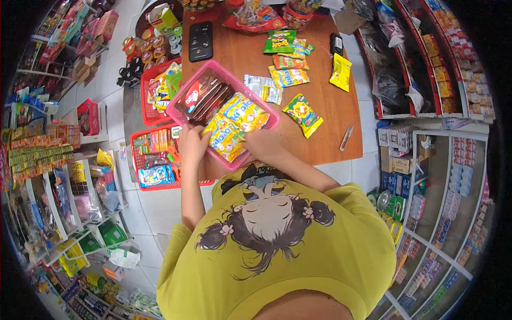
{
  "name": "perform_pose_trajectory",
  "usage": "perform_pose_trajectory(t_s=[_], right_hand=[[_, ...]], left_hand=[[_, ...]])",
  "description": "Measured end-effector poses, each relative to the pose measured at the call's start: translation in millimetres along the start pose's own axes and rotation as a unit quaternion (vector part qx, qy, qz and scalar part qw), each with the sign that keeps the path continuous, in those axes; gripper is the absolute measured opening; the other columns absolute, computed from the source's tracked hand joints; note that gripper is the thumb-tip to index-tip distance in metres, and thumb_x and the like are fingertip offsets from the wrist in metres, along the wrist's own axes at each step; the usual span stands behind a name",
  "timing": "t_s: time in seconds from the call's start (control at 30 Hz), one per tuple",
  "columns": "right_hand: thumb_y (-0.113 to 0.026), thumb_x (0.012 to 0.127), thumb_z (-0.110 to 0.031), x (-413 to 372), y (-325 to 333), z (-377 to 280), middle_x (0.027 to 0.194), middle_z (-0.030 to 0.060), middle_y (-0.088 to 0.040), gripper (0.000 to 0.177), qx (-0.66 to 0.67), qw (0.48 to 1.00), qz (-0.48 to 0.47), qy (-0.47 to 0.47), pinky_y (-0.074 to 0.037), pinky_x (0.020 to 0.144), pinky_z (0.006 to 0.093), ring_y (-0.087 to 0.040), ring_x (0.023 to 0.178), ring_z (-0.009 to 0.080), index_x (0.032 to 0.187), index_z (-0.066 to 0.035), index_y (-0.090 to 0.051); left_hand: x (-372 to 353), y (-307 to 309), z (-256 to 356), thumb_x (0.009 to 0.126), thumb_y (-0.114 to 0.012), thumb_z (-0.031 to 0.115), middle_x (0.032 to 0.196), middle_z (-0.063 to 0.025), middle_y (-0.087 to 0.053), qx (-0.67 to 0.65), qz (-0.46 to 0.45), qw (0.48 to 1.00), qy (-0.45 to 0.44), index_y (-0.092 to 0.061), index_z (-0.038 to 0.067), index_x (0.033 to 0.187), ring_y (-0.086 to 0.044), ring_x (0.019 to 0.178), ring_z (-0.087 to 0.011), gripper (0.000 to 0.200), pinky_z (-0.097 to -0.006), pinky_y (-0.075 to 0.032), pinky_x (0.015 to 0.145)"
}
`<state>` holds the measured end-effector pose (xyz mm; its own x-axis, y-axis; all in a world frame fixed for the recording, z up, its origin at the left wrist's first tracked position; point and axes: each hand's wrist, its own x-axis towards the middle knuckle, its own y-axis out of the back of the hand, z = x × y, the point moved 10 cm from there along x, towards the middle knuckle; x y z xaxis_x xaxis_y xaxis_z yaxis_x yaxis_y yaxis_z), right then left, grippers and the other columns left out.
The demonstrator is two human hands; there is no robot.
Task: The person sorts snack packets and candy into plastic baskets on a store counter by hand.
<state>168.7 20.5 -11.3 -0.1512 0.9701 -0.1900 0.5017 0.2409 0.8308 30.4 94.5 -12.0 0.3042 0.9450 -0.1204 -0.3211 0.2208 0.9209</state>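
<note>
A pink plastic basket (pixel 180 76) sits tilted at the table's near left. Inside it, dark brown packets (pixel 204 100) stand in the far left half, and yellow-and-white candy packets (pixel 234 124) lie in the near right half. My left hand (pixel 194 142) reaches over the basket's left rim, its bent fingers closed at the left edge of the yellow-and-white packets. On the opposite side, my right hand (pixel 262 145) is closed at the right edge of those packets; its fingertips are partly hidden.
Several loose candy packets (pixel 288 62), a green-and-yellow lollipop packet (pixel 303 114), a yellow packet (pixel 341 72), a cutter (pixel 346 137) and a black phone (pixel 201 41) lie on the wooden table (pixel 325 144). Red baskets (pixel 140 176) stand left; stocked shelves (pixel 426 213) flank both sides.
</note>
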Motion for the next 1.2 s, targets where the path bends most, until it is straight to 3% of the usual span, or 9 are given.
perform_pose_trajectory(t_s=[0.17, 0.3, 0.6, 0.7, 0.77, 0.9, 1.03, 1.1, 1.2], right_hand=[[-0.058, 0.063, -0.018, 1, 13, 0, 0.06, 0.015, -0.054, 0.016, 0.01, 1.0, -0.001, -0.019, -0.043, 0.051, 0.0375, -0.055, 0.058, 0.0288, 0.063, -0.002, -0.053], [-0.057, 0.064, -0.02, -3, 10, 3, 0.06, 0.0152, -0.054, 0.018, 0.018, 1.0, 0.002, -0.016, -0.043, 0.051, 0.0381, -0.055, 0.057, 0.0295, 0.065, -0.002, -0.053], [-0.054, 0.066, -0.03, -11, 11, 20, 0.06, 0.0152, -0.054, 0.028, 0.116, 0.991, -0.058, -0.028, -0.041, 0.052, 0.0385, -0.054, 0.059, 0.0293, 0.074, -0.004, -0.053], [-0.055, 0.066, -0.028, -4, 22, 26, 0.063, 0.012, -0.053, 0.025, 0.1, 0.994, -0.009, -0.041, -0.041, 0.053, 0.0361, -0.053, 0.062, 0.0257, 0.078, -0.006, -0.053], [-0.054, 0.066, -0.019, -11, 71, -18, 0.067, 0.0082, -0.052, 0.016, 0.0, 0.96, 0.242, 0.139, -0.038, 0.057, 0.035, -0.051, 0.069, 0.021, 0.077, -0.008, -0.051], [-0.052, 0.064, -0.011, 7, 25, -7, 0.069, 0.0053, -0.05, 0.011, -0.073, 0.968, 0.173, 0.167, -0.035, 0.06, 0.0347, -0.049, 0.073, 0.0178, 0.074, -0.009, -0.049], [-0.048, 0.066, -0.01, 4, 17, 0, 0.069, 0.0052, -0.051, 0.007, 0.005, 0.976, 0.157, 0.151, -0.034, 0.058, 0.0359, -0.051, 0.073, 0.0192, 0.072, -0.008, -0.049], [-0.047, 0.067, -0.01, 4, 25, 2, 0.069, 0.0056, -0.052, 0.006, 0.016, 0.976, 0.166, 0.14, -0.035, 0.056, 0.036, -0.052, 0.072, 0.0202, 0.071, -0.007, -0.049], [-0.046, 0.069, -0.012, 16, 43, 4, 0.068, 0.0098, -0.054, 0.009, 0.08, 0.981, 0.121, 0.131, -0.037, 0.056, 0.0378, -0.053, 0.069, 0.0256, 0.072, -0.005, -0.051]], left_hand=[[2, 12, 11, 0.062, -0.061, 0.023, 0.077, -0.0106, -0.047, -0.034, 0.012, 0.999, 0.016, -0.056, 0.01, 0.084, -0.046, 0.077, -0.0265, 0.026, -0.0351, -0.038, 0.068], [-3, 23, 34, 0.063, -0.06, 0.023, 0.081, -0.0087, -0.048, -0.077, 0.091, 0.991, -0.054, -0.054, 0.009, 0.088, -0.046, 0.078, -0.0255, 0.029, -0.0338, -0.038, 0.066], [-2, 2, 41, 0.07, -0.052, 0.03, 0.085, -0.0083, -0.049, -0.021, 0.044, 0.997, -0.055, -0.051, 0.01, 0.098, -0.045, 0.082, -0.025, 0.034, -0.037, -0.036, 0.067], [-1, -2, 36, 0.069, -0.052, 0.03, 0.085, -0.0076, -0.049, -0.01, 0.03, 0.999, -0.039, -0.051, 0.011, 0.1, -0.045, 0.083, -0.0241, 0.036, -0.0376, -0.035, 0.067], [-1, -3, 35, 0.069, -0.052, 0.03, 0.085, -0.0074, -0.049, -0.001, 0.013, 1.0, -0.029, -0.05, 0.012, 0.101, -0.044, 0.083, -0.0237, 0.037, -0.0381, -0.035, 0.067], [-2, -6, 37, 0.069, -0.053, 0.028, 0.085, -0.0082, -0.046, 0.019, -0.021, 0.999, -0.015, -0.047, 0.012, 0.106, -0.042, 0.083, -0.0237, 0.041, -0.0393, -0.032, 0.07], [-3, 2, 47, 0.069, -0.052, 0.026, 0.09, -0.0095, -0.045, 0.047, 0.025, 0.998, -0.03, -0.045, 0.01, 0.108, -0.042, 0.085, -0.0247, 0.043, -0.0404, -0.032, 0.071], [-9, 25, 73, 0.071, -0.051, 0.026, 0.095, -0.011, -0.044, -0.02, 0.151, 0.981, -0.122, -0.042, 0.006, 0.109, -0.041, 0.089, -0.025, 0.044, -0.042, -0.031, 0.072], [-12, 7, 93, 0.073, -0.049, 0.027, 0.111, -0.0172, -0.037, -0.038, 0.102, 0.984, -0.143, -0.036, 0.002, 0.114, -0.032, 0.105, -0.0298, 0.05, -0.0445, -0.026, 0.084]])
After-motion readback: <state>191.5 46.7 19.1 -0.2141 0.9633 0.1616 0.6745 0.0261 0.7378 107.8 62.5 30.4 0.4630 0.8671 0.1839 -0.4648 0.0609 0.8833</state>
